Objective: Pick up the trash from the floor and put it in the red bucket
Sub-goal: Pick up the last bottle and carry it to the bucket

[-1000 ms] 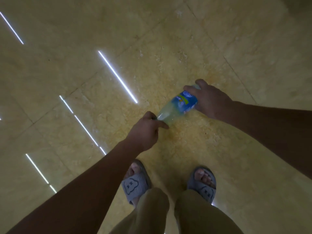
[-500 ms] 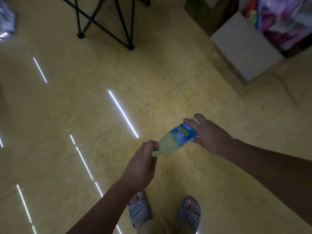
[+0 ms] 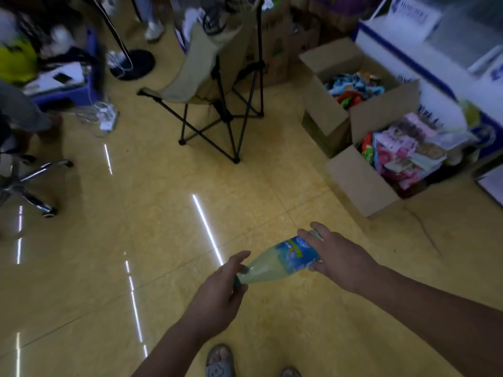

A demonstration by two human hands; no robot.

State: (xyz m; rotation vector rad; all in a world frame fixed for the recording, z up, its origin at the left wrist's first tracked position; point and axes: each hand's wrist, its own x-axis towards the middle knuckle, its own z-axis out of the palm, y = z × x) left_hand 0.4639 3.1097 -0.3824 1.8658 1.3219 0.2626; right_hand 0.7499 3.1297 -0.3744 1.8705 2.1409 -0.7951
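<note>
A plastic bottle (image 3: 277,261) with a blue label and pale yellow liquid lies nearly level in the air between my hands, above the yellow tiled floor. My right hand (image 3: 339,258) grips its base end, fingers wrapped over the label. My left hand (image 3: 221,291) is at the cap end, fingers loosely around the neck and cap. No red bucket shows in the head view.
A folding camp chair (image 3: 217,85) stands ahead at centre. Two open cardboard boxes (image 3: 359,183) full of colourful packets sit at right beside a white freezer (image 3: 424,55). An office chair base (image 3: 30,186), a power strip and a person's legs are at left.
The view has tilted up from my feet to the room, bringing chair and boxes into sight. The bottle stays held between both hands; my left fingers have loosened around the cap.
</note>
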